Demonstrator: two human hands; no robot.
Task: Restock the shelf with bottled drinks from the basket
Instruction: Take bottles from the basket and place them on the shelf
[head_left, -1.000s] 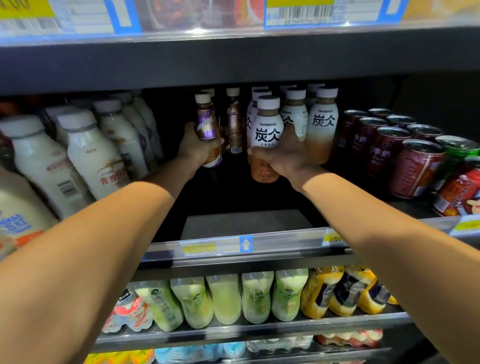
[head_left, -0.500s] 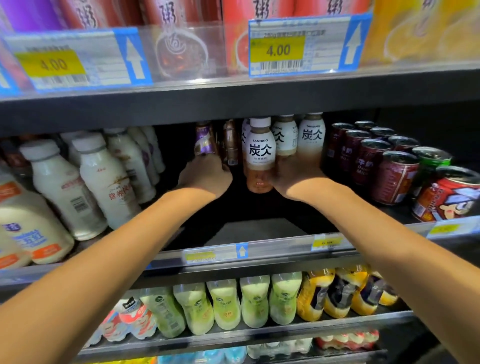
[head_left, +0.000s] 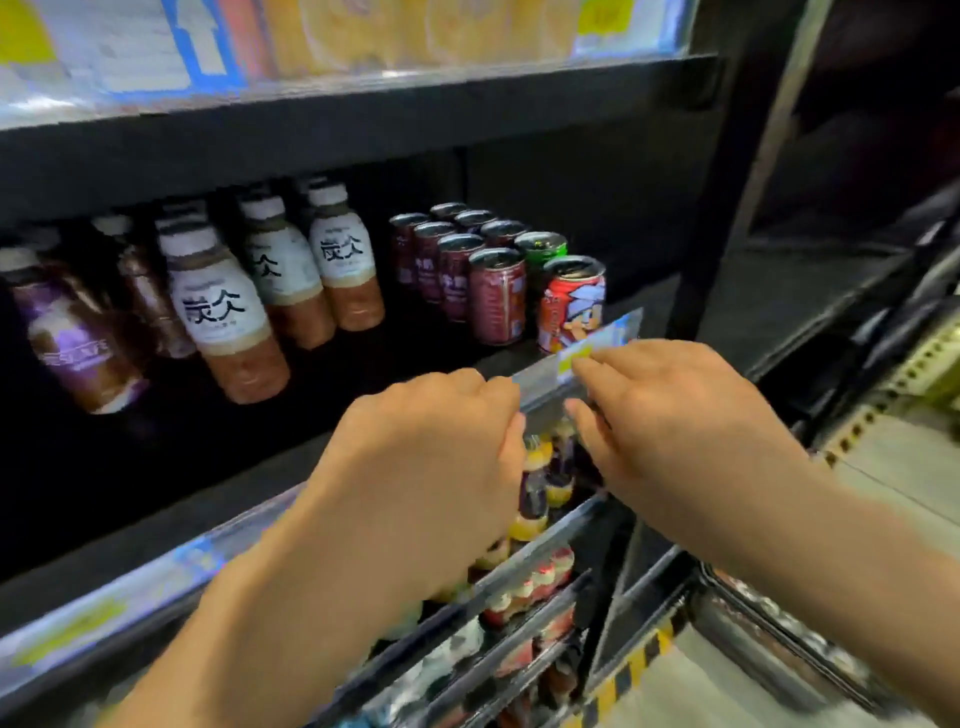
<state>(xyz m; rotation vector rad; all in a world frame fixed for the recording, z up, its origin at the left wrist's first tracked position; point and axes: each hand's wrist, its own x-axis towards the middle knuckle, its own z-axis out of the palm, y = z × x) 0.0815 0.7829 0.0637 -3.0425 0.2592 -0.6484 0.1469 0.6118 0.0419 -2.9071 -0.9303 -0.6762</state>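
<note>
Both hands are out of the shelf and hold nothing. My left hand (head_left: 431, 462) hangs in front of the shelf rail (head_left: 545, 374) with its fingers loosely curled. My right hand (head_left: 670, 415) is beside it on the right, fingers relaxed, near the rail's yellow price tag (head_left: 576, 356). On the dark shelf stand white-capped milk tea bottles with black characters (head_left: 223, 317), the front one nearest me. A purple-labelled bottle (head_left: 72, 343) stands at their left. The basket is out of view.
Dark red cans (head_left: 496, 296), a green can and a red cartoon can (head_left: 571, 304) fill the shelf's right end. Lower shelves hold more bottles (head_left: 535, 493). A black upright post (head_left: 722, 171) bounds the shelf at right, with the floor and a striped edge (head_left: 639, 660) below.
Both hands let go of the purple bottle and the milk tea bottle and drew back out of the shelf to its front rail. The view swung right and down.
</note>
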